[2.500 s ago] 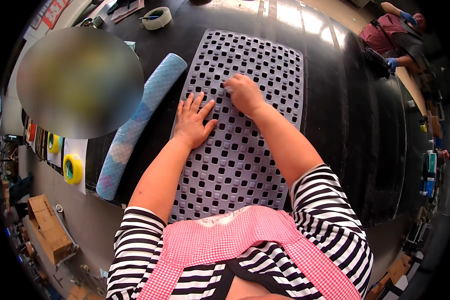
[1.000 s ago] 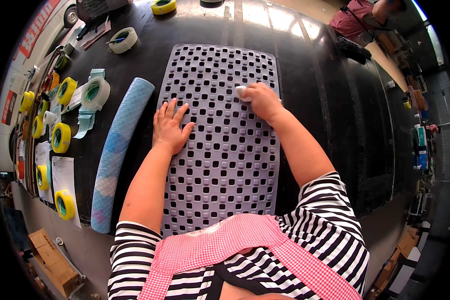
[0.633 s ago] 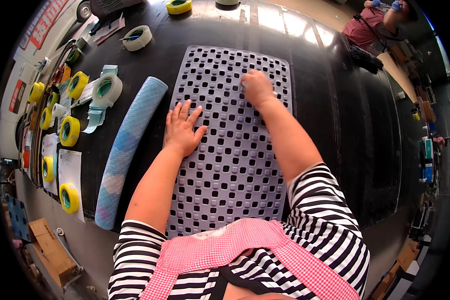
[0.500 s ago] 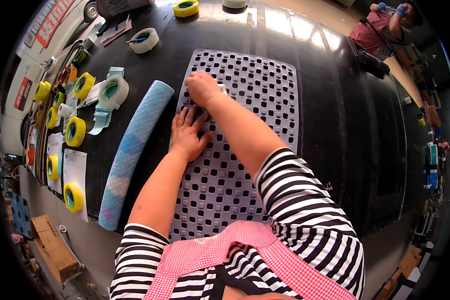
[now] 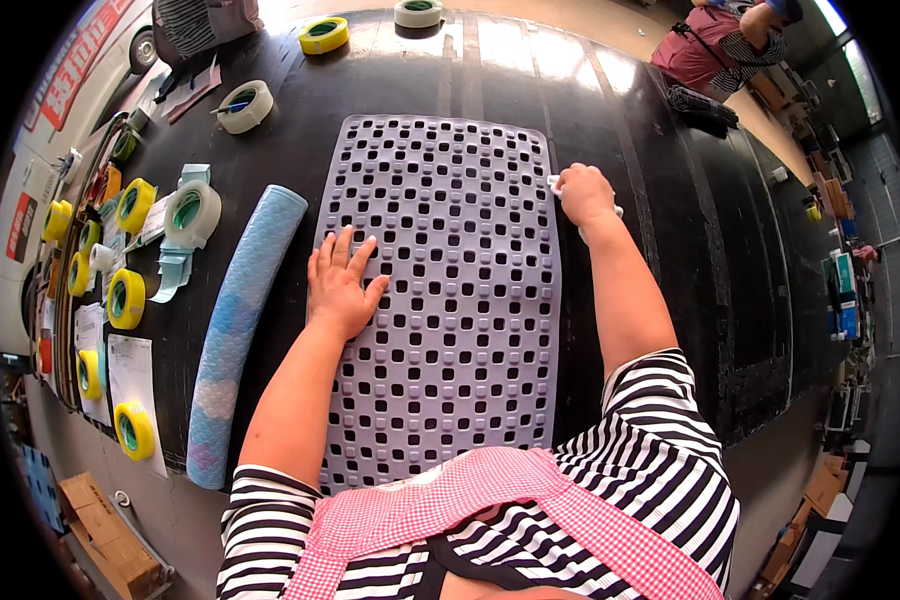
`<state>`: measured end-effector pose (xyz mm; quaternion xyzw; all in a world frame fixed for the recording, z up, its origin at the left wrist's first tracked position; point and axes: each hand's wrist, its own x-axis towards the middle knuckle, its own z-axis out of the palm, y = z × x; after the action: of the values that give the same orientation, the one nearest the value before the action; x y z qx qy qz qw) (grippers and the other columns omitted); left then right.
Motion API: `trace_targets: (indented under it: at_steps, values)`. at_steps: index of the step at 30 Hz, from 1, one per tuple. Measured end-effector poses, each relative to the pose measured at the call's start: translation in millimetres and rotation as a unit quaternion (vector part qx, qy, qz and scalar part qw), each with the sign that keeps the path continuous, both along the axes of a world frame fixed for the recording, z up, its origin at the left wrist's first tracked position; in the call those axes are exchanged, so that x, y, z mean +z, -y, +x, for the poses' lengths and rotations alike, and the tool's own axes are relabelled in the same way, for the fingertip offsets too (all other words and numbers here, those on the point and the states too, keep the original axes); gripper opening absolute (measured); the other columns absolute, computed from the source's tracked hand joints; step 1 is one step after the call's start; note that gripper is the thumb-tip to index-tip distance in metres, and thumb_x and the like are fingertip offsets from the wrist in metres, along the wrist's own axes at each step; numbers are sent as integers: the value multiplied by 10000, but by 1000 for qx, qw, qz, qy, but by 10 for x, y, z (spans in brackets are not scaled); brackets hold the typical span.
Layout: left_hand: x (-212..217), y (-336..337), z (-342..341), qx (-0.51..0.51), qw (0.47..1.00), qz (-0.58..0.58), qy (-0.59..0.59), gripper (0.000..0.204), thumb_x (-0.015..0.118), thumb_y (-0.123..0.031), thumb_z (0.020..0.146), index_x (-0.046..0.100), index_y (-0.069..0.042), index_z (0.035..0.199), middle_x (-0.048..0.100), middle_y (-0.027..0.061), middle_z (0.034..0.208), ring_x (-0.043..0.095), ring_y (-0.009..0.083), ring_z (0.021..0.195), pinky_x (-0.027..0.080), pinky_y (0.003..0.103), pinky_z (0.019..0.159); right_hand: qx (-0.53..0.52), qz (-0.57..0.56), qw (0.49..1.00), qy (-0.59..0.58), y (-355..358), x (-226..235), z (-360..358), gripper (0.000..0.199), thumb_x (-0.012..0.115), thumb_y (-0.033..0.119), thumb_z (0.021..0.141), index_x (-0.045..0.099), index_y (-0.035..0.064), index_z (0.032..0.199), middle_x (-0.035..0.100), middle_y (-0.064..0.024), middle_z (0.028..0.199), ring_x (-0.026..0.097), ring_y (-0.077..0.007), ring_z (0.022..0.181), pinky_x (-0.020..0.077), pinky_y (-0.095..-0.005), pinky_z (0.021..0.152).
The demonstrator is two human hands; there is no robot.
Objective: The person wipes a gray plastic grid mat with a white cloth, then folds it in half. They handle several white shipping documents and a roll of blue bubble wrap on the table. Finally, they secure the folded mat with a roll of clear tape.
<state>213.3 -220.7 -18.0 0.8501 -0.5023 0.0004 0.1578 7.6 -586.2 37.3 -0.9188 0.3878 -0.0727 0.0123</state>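
Observation:
A grey-lilac bath mat (image 5: pixel 450 290) with rows of square holes lies flat on the black table in front of me. My left hand (image 5: pixel 342 288) rests on its left edge, fingers spread and pressed flat. Just beyond the mat's right edge, near its far corner, my right hand (image 5: pixel 586 198) is closed around a crumpled white wad (image 5: pixel 554 184). Only bits of the wad stick out past the fingers, so its material is not certain. Left of the mat, a rolled-up mat (image 5: pixel 238 340) in pale blue with a scale pattern lies lengthwise.
Several tape rolls, such as a yellow one (image 5: pixel 126 299) and a clear one (image 5: pixel 192 214), stand along the left side among papers (image 5: pixel 136 395). A yellow roll (image 5: pixel 324 36) and a white roll (image 5: pixel 417 13) sit at the far edge. Another person (image 5: pixel 715 50) is at the far right.
My right hand has swept from the mat's upper left across to beyond its right edge, still gripping the white wad. My left hand stays flat on the mat's left side. The view has shifted slightly.

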Motion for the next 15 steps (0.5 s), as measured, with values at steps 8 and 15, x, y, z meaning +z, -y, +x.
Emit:
trace_targets:
  at_steps: [8, 15]
  values:
    - [36, -11, 3, -9, 1000, 12, -15, 611, 630, -447, 928, 510, -209, 1478, 319, 136, 1619, 233, 366, 1505, 153, 535, 1225, 122, -2, 992, 39, -852, -375, 2147, 187, 609, 155, 899, 744, 81, 1005, 692, -170, 1112, 680, -277, 1058, 538, -385, 945]
    - [82, -13, -11, -8, 1000, 18, -25, 627, 654, -439, 903, 517, -207, 1469, 331, 137, 1615, 236, 376, 1503, 162, 525, 1226, 277, 31, 960, 40, -1345, -359, 2822, 228, 585, 124, 882, 792, 158, 970, 716, -93, 1070, 643, -296, 1099, 513, -392, 983]
